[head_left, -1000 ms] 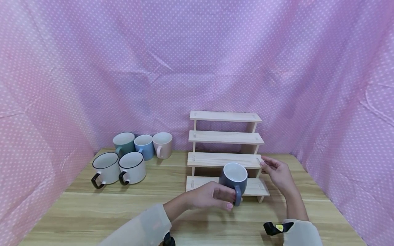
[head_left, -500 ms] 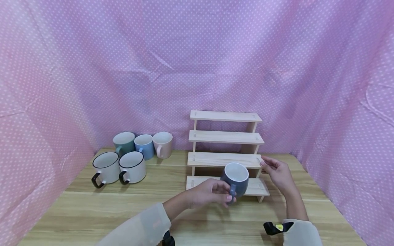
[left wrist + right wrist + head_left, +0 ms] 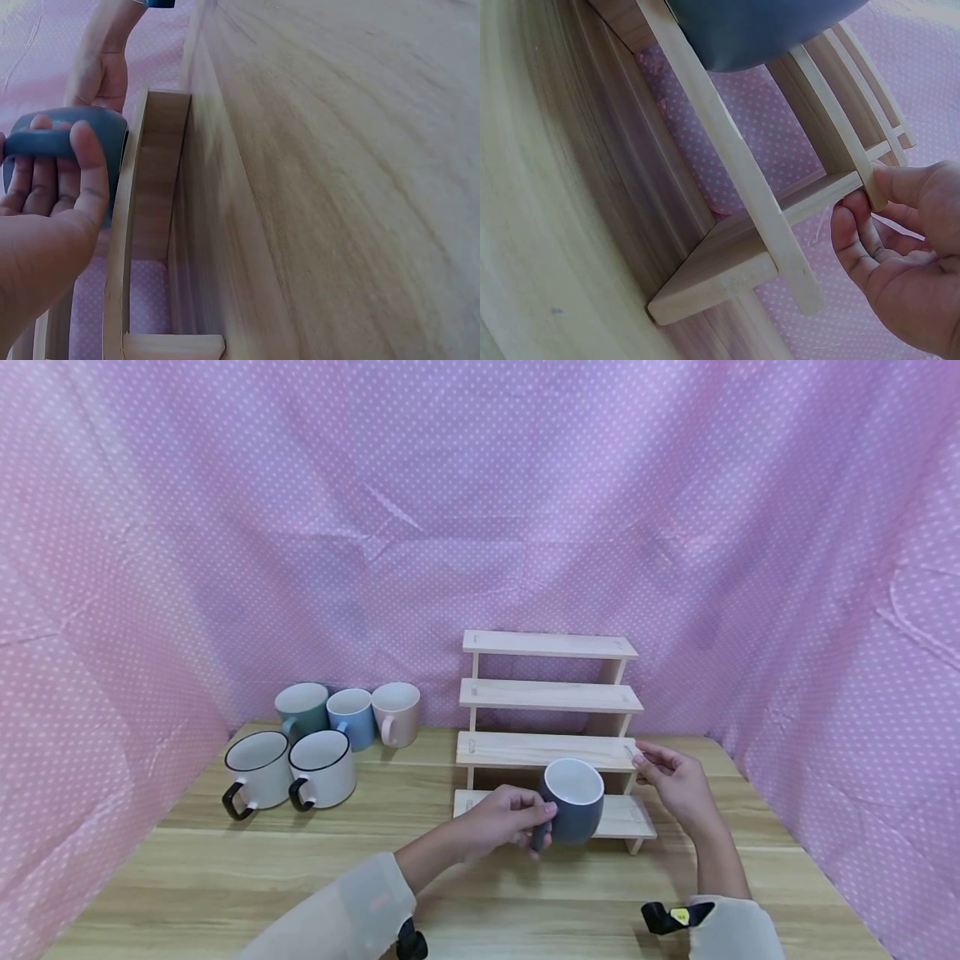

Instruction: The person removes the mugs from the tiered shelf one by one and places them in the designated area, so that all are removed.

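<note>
A dark grey-blue mug (image 3: 576, 810) with a white inside stands upright at the lowest board of the wooden tiered shelf (image 3: 551, 748). My left hand (image 3: 504, 820) holds it by the handle (image 3: 41, 143), which points left towards me. In the left wrist view the fingers curl around that handle, and the mug body (image 3: 109, 124) is close to the edge of the board. My right hand (image 3: 678, 783) pinches the right end of the second board from the bottom (image 3: 871, 187) between thumb and fingers. In the right wrist view the mug's rounded underside (image 3: 757, 34) overlaps the lowest board (image 3: 727, 142).
On the left of the wooden table (image 3: 300, 877) several mugs stand together. Two white ones (image 3: 330, 781) with black handles are in front; a green (image 3: 307, 720), a blue (image 3: 358, 725) and a pale pink mug (image 3: 401, 718) are behind. A pink dotted cloth (image 3: 480, 510) hangs around the table.
The mug has turned in my left hand, its handle swinging from the front round to the left. My left fingers have shifted with the handle. The right hand has stayed put.
</note>
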The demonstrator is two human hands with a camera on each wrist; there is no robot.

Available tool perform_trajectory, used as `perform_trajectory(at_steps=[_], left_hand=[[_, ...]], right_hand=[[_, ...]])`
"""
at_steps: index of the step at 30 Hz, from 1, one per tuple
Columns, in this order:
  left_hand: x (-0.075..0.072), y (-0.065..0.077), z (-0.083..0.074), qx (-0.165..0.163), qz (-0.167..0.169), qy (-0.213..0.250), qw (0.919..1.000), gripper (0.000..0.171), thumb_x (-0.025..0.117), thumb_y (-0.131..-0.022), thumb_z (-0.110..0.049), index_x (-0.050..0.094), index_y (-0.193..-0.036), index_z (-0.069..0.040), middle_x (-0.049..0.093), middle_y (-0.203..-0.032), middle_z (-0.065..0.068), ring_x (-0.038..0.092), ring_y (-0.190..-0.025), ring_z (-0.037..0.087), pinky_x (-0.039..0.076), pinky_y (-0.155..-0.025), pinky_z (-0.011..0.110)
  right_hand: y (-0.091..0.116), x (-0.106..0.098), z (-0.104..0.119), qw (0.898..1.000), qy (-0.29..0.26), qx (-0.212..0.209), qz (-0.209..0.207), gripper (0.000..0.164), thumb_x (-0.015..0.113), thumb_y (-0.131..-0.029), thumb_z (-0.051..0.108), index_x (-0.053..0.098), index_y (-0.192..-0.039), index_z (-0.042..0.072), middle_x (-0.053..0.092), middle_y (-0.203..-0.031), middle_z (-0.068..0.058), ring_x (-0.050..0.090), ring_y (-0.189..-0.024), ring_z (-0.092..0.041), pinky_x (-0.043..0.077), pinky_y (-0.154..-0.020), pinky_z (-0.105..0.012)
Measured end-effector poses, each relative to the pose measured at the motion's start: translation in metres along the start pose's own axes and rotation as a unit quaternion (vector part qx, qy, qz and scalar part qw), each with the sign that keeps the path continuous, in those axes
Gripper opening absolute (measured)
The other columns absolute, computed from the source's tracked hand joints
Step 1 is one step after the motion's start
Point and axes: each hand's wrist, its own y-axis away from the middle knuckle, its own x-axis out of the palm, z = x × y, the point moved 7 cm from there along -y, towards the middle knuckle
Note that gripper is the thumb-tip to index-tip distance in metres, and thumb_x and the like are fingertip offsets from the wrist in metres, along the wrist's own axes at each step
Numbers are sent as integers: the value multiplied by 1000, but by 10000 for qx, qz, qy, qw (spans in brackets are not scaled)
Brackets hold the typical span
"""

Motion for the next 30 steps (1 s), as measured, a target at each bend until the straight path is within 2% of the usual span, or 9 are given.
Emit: perform_trajectory(at_steps=[4, 10, 21, 30], left_hand=[[-5, -1, 0, 51, -274, -44, 9996, 25, 60, -105, -20, 62, -87, -3, 62, -81, 4, 64, -73, 15, 53, -59, 24], [-8, -2, -1, -17, -403, 206, 9990, 23, 61, -103, -19, 60, -86, -3, 61, -81, 4, 64, -72, 14, 49, -56, 24], [-9, 1, -4, -65, -196, 1013, 9946, 20, 60, -104, -19, 63, -88, -8, 63, -78, 1, 64, -71, 15, 51, -56, 26], [-10, 5, -12, 53, -55, 1178, 9930, 20, 59, -105, -18, 64, -88, -9, 62, -81, 1, 62, -72, 16, 52, -58, 28]], right_hand=[[0, 0, -2, 10000, 40, 28, 7, 46, 60, -105, 12, 50, -142, -13, 61, -130, -30, 65, -89, 2, 58, -79, -19], [1, 0, 0, 10000, 44, 18, -10, 46, 60, -105, 13, 50, -141, -13, 61, -130, -31, 65, -88, 1, 58, -78, -19], [0, 0, 1, 10000, -6, -17, -11, 46, 61, -105, 13, 50, -141, -14, 61, -129, -31, 65, -88, 1, 58, -78, -19], [1, 0, 1, 10000, 0, -10, -10, 46, 61, -105, 13, 51, -140, -14, 62, -127, -30, 66, -88, -1, 59, -78, -20]])
